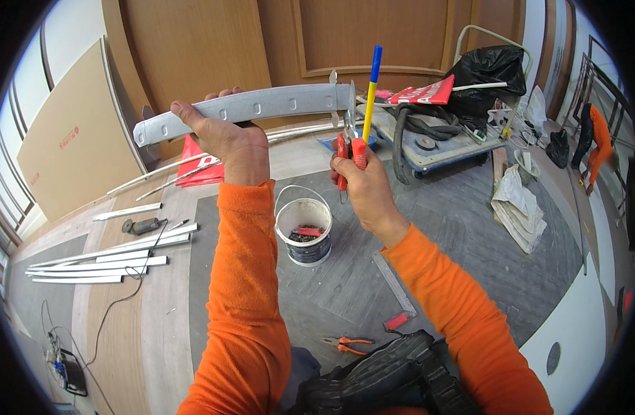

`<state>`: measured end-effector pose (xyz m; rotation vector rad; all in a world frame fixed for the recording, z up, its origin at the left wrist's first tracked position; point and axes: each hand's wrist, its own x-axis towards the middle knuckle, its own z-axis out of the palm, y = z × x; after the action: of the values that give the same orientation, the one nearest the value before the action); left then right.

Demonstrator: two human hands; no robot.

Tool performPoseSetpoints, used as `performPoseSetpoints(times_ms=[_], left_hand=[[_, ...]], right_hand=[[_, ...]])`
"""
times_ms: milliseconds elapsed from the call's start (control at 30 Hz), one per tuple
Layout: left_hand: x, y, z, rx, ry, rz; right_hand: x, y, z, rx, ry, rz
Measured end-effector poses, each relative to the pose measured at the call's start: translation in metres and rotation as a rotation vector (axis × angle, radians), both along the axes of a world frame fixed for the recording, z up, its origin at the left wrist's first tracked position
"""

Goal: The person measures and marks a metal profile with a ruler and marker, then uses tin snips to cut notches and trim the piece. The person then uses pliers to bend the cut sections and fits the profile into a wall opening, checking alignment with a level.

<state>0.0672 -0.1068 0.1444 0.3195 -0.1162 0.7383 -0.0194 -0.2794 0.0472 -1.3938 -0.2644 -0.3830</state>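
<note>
The fingers [224, 93] of my left hand [234, 142] are clamped on the grey metal channel [283, 102], near its left end. The channel is held above the floor [262, 297], roughly crosswise, with its right end slightly higher than its left. A row of small stamped marks runs along its face, and bent tabs project at its edges.

The fingers of my right hand [373, 194] are clamped around the handles of the red-handled snips [360, 153]. The snips point upward, with their blades at the channel's right end; I cannot tell how far the blades are closed.

Below and between my hands, a white bucket [310, 252] stands upright on the floor, bail raised, containing small dark pieces and a red item. Orange-handled pliers [352, 343] lie on the floor nearer my body. A metal square [395, 283] lies to their right. A blue-and-yellow pole [371, 93] stands upright beyond the snips.
</note>
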Motion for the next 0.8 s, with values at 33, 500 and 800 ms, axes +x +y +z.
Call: performPoseSetpoints(times_ms=[33,500,800], left_hand=[[-0.001,-0.001,0.001,-0.001,-0.004,0.003],[-0.006,-0.008,0.003,0.048,-0.045,-0.028],[-0.013,-0.013,0.007,0.052,-0.039,-0.033]], right_hand=[[0.001,0.001,0.0,-0.006,-0.006,-0.031],[-0.01,-0.002,0.021,-0.07,0.063,-0.176],[-0.007,-0.012,0.022,-0.091,0.007,-0.168]])
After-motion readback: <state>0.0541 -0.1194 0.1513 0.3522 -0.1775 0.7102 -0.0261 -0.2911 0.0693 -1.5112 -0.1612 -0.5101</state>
